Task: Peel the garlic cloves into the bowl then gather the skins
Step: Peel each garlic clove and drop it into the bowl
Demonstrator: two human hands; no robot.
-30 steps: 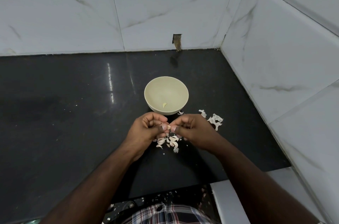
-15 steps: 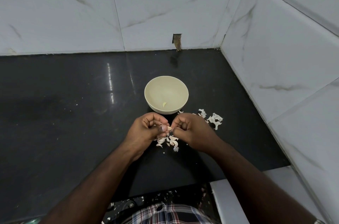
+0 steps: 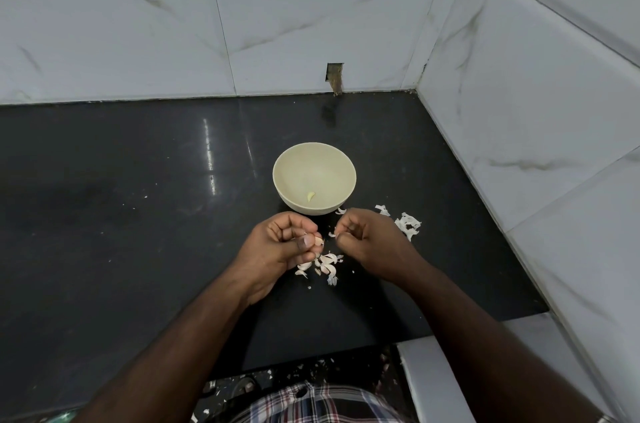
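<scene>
Head view: the hands have pulled apart since a moment ago – left hand point(image 3: 280, 244) pinches a clove point(image 3: 318, 241), right hand point(image 3: 367, 237) fingers curl on a scrap of skin point(image 3: 331, 234), I think. So skin's coming off; one peeled clove's in the bowl point(image 3: 294, 159), more cloves point(image 3: 325, 263) just below the hands.

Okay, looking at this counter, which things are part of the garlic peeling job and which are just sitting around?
Part of the job:
bowl
peeled clove in the bowl
clove pinched in the left hand
right hand, pinching a skin scrap
unpeeled cloves on the counter
skins pile

Just there:
wall notch
black counter
</scene>
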